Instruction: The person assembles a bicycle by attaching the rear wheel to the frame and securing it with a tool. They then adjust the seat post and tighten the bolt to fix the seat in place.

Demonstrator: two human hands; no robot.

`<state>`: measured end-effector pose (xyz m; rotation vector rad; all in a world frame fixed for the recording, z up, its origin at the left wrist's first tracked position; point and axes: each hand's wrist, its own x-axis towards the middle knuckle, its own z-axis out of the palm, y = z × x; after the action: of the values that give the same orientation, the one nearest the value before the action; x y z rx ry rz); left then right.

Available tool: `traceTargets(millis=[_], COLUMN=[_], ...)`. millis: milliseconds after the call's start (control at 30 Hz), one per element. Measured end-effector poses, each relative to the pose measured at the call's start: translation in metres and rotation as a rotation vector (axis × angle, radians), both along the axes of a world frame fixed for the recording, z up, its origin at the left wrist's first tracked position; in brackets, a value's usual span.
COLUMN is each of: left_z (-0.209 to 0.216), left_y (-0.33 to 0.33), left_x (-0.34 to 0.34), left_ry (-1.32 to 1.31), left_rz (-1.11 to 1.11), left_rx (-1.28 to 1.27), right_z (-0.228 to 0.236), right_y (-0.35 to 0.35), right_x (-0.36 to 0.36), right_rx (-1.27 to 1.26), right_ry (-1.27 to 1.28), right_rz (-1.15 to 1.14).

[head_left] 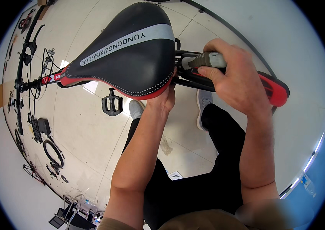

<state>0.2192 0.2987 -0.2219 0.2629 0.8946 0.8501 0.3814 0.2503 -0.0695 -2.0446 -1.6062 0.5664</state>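
Saddle point(131, 53) is braced underneath by left hand point(164, 99); grey-handled tool point(206, 60) is gripped by right hand point(235, 78), probably tightening the clamp; steady turning needed.

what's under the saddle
Under the saddle: the left hand reaching up beneath its rear edge, a black pedal lower down, and the tiled floor. The seat rails, clamp and left fingertips are covered, so its grip can't be judged.
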Motion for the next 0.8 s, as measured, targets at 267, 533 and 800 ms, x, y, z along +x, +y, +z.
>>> traceTargets(millis=[267,533,800], left_z=[-0.007,-0.008,-0.004], left_y=[0.001,0.000,-0.002], left_x=[-0.001,0.000,0.000], left_ry=[-0.016,-0.017,-0.021], left_rz=[0.013,0.003,0.012], left_rx=[0.014,0.040,0.030], right_z=[0.007,0.003,0.003], right_y=[0.002,-0.002,0.000], right_x=[-0.002,-0.006,-0.005], right_rx=[-0.039,0.057,0.030], right_ry=[0.039,-0.122,0.022], right_rz=[-0.006,0.078,0.074])
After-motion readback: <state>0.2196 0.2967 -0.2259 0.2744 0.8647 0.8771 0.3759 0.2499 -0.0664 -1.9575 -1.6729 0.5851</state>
